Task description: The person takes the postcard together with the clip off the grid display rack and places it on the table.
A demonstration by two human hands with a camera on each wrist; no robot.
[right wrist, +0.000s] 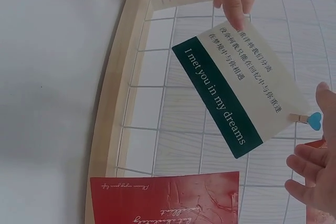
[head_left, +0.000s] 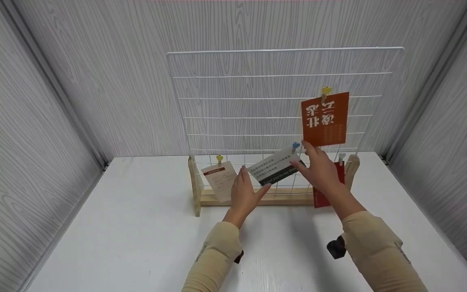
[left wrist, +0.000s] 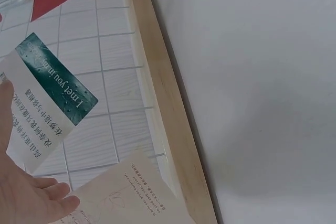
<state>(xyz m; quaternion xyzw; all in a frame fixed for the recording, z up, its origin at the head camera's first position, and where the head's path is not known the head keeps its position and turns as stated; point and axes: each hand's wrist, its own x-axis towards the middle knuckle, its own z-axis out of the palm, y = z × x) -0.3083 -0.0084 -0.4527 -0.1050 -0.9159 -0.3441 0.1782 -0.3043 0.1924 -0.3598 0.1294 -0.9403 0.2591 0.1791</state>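
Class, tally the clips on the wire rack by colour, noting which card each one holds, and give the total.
Yellow clips: 2, on the orange card and the cream card
Blue clip: 1, on the white-and-green card
Grey clip: 1, on the red card
Total: 4 clips

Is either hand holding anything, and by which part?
Neither left hand nor right hand visibly grips anything; a blue clip holds the green-banded card by one corner.

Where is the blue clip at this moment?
In the head view, the blue clip is right of centre, on the upper right corner of the dark-banded white card, near the lower left corner of the orange card.
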